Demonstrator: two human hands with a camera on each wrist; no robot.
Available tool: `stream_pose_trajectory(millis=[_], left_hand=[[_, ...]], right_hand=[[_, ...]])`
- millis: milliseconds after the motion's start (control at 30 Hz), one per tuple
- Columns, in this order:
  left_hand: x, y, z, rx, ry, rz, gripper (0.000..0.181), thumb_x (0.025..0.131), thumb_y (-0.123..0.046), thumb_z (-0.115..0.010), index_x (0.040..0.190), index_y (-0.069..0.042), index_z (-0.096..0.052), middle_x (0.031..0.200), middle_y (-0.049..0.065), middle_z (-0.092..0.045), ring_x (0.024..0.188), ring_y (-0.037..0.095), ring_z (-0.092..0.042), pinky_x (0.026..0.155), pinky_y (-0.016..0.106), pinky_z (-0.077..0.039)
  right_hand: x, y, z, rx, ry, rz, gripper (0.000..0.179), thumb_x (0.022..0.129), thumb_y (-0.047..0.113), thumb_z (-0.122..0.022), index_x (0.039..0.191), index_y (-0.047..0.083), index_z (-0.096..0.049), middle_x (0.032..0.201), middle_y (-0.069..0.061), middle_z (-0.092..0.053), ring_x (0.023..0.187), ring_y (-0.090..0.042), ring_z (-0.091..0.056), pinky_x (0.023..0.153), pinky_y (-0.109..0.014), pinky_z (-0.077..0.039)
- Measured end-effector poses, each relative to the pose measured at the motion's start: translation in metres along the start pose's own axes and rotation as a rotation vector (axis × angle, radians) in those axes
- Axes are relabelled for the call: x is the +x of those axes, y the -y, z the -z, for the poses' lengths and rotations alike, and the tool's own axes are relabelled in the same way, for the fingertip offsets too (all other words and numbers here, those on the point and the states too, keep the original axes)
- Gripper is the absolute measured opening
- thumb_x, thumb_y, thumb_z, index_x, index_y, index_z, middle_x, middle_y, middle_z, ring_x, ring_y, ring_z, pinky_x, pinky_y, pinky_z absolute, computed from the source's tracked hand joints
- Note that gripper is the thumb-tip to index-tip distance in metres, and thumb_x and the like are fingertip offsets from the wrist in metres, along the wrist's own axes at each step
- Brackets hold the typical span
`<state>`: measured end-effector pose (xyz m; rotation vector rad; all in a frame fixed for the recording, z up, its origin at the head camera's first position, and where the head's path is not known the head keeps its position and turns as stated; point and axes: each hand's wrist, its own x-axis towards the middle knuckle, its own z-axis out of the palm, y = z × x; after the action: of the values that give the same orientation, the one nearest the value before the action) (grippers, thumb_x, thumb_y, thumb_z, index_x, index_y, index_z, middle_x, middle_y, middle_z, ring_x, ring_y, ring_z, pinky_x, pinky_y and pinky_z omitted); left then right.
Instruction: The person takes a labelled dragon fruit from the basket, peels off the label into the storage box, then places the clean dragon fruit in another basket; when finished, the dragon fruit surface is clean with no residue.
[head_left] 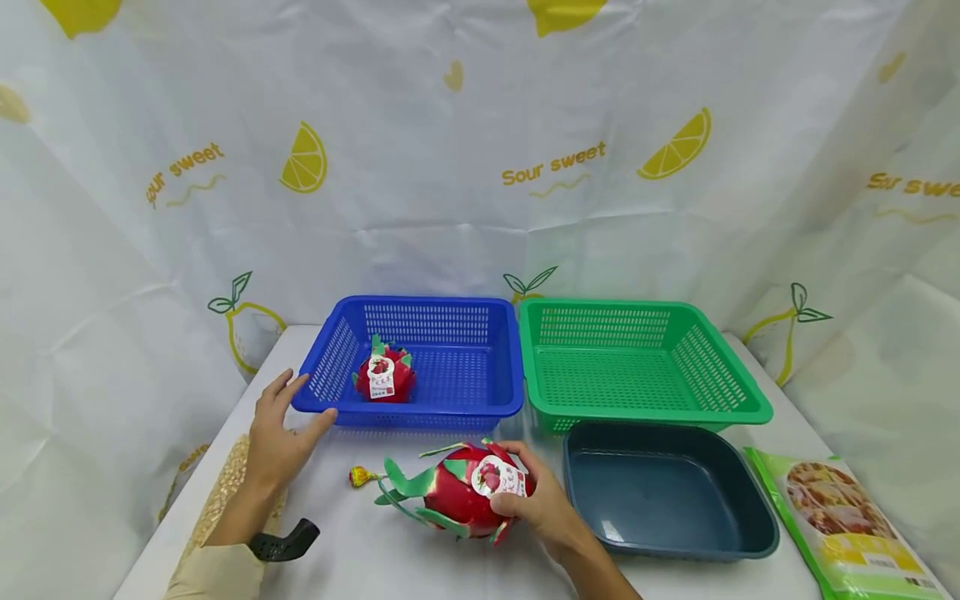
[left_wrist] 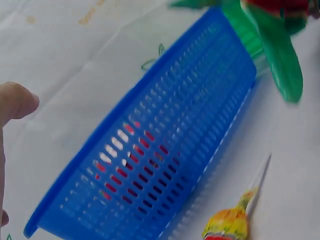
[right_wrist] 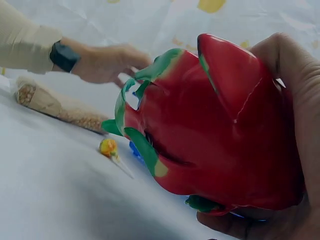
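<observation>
Fruit: dragon fruit, label facing up, in front of the blue basket, green leaves pointing left; whether it clears the table is hard to judge.
Right hand: grasping that fruit from its right end, thumb on the near side and fingers over the far side.
Left hand: holding nothing, fingers spread by the blue basket's near left corner; contact with the rim is unclear.
Step in hand: looks like handling the gripped fruit between table and baskets, left hand free.
Next move: probably calls for a steady grip and enough height for the long leaves to pass over the lollipop or a rim without catching.
Grain bag: lies partly under the left forearm in the head view.
Tub: dark, right of the right hand, nothing in it.
Packet: flat, right of the tub.
Lollipop: on the table, just beyond the leaf tips.
Blue basket: a second fruit sits in its left part.
Green basket: beside the blue one, nothing inside.
</observation>
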<state>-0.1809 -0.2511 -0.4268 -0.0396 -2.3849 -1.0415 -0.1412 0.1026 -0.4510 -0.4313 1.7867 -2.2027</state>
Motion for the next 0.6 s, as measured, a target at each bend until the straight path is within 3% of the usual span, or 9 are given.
stream_pose_trajectory(millis=[67, 133, 267, 467, 600], left_hand=[[-0.006, -0.005, 0.0, -0.038, -0.056, -0.068, 0.064, 0.08, -0.019, -0.077, 0.135, 0.001, -0.052, 0.148, 0.018, -0.035, 0.134, 0.039, -0.032, 0.099, 0.062, -0.034], [-0.011, -0.01, -0.001, -0.084, -0.103, -0.149, 0.063, 0.077, -0.012, -0.078, 0.133, 0.002, -0.054, 0.146, 0.018, -0.038, 0.132, 0.037, -0.036, 0.103, 0.046, -0.037], [-0.019, -0.021, -0.006, -0.204, -0.122, -0.314, 0.063, 0.073, -0.004, -0.077, 0.132, 0.003, -0.055, 0.142, 0.019, -0.044, 0.129, 0.027, -0.042, 0.097, 0.02, -0.036], [-0.028, -0.037, -0.027, -0.416, -0.053, -0.527, 0.061, 0.077, -0.016, -0.077, 0.128, 0.009, -0.054, 0.134, 0.027, -0.048, 0.12, 0.02, -0.051, 0.092, 0.024, -0.042], [-0.035, -0.048, -0.043, -0.48, 0.023, -0.568, 0.064, 0.078, -0.021, -0.077, 0.128, 0.01, -0.054, 0.134, 0.026, -0.048, 0.116, 0.024, -0.052, 0.091, 0.026, -0.044]], right_hand=[[0.0, -0.005, 0.0, -0.004, 0.002, 0.007, 0.06, 0.076, 0.007, -0.07, 0.13, -0.003, -0.045, 0.111, -0.017, -0.056, 0.098, -0.029, -0.058, 0.08, -0.04, -0.053], [0.001, -0.009, 0.001, -0.007, 0.007, 0.013, 0.059, 0.077, 0.007, -0.069, 0.13, -0.003, -0.045, 0.112, -0.018, -0.056, 0.099, -0.029, -0.058, 0.081, -0.039, -0.053], [0.002, -0.017, 0.004, -0.033, -0.002, 0.014, 0.057, 0.079, 0.01, -0.068, 0.131, -0.002, -0.046, 0.113, -0.017, -0.057, 0.099, -0.029, -0.058, 0.082, -0.038, -0.053], [0.004, -0.026, 0.007, -0.135, -0.049, 0.026, 0.055, 0.079, 0.013, -0.069, 0.13, 0.003, -0.052, 0.111, -0.016, -0.059, 0.097, -0.028, -0.058, 0.08, -0.035, -0.053], [0.006, -0.029, 0.006, -0.199, -0.043, 0.025, 0.053, 0.079, 0.014, -0.071, 0.129, 0.006, -0.054, 0.111, -0.015, -0.059, 0.098, -0.028, -0.059, 0.08, -0.034, -0.052]])
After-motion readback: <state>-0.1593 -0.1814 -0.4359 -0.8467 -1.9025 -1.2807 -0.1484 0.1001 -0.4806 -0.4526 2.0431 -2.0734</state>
